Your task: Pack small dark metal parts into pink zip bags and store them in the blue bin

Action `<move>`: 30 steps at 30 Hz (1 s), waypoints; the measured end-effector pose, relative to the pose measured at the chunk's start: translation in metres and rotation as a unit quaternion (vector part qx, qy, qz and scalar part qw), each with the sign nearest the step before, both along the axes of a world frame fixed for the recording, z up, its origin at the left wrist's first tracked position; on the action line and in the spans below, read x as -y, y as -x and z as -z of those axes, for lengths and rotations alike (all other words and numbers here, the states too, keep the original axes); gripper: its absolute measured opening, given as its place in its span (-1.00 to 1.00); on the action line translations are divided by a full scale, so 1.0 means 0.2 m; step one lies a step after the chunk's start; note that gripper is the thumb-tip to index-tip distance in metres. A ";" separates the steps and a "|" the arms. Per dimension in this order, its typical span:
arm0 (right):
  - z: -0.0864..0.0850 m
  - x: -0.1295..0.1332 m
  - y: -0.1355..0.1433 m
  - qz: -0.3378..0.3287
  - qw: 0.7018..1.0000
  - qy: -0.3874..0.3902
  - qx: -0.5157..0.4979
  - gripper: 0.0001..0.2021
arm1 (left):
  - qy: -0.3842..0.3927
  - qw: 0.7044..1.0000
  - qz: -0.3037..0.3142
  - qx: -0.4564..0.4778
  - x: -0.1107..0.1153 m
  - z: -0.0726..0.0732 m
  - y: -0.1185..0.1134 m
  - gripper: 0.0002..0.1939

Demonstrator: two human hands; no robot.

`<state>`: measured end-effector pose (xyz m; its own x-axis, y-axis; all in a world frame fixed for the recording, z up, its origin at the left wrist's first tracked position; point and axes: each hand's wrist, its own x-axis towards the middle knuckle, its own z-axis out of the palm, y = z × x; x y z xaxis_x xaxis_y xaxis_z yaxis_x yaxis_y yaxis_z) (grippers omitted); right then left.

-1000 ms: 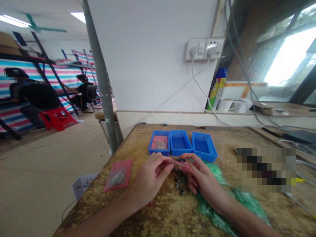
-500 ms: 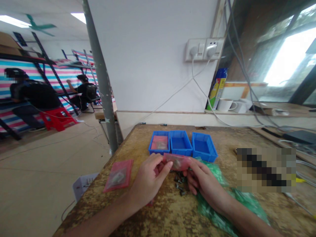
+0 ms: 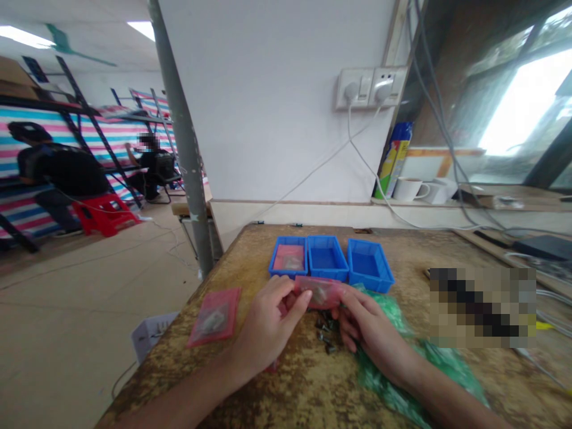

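Observation:
Between my two hands is a small pink plastic bag [image 3: 318, 291], with something greyish showing through it. My left hand [image 3: 277, 319] pinches the bag's left end between thumb and fingers. At the right end, my right hand [image 3: 364, 322] grips it with its fingertips. Below the bag lie several small dark screws [image 3: 326, 336] on the worn wooden table [image 3: 313, 393]. Another pink bag [image 3: 214, 317] with grey contents rests to the left of my left hand. A bit of pink shows under my left wrist, mostly hidden.
Behind my hands stand three blue bins: the left bin [image 3: 273, 262] holds a pink bag, beside the middle bin [image 3: 328, 257] and right bin [image 3: 370, 265]. Green plastic film [image 3: 451, 369] lies under my right forearm. Two people sit at the far left beyond a pole [image 3: 181, 131].
Both hands keep their grip on the pink bag, which has tilted slightly. Otherwise the table stays the same.

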<state>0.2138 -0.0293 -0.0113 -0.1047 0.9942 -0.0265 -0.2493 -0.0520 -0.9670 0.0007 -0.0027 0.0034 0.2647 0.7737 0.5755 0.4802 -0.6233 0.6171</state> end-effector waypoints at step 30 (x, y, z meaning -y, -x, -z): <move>-0.01 0.00 0.01 -0.019 0.998 -0.009 0.052 -0.39 | 0.055 0.997 0.046 -0.002 0.01 0.00 -0.01 -0.74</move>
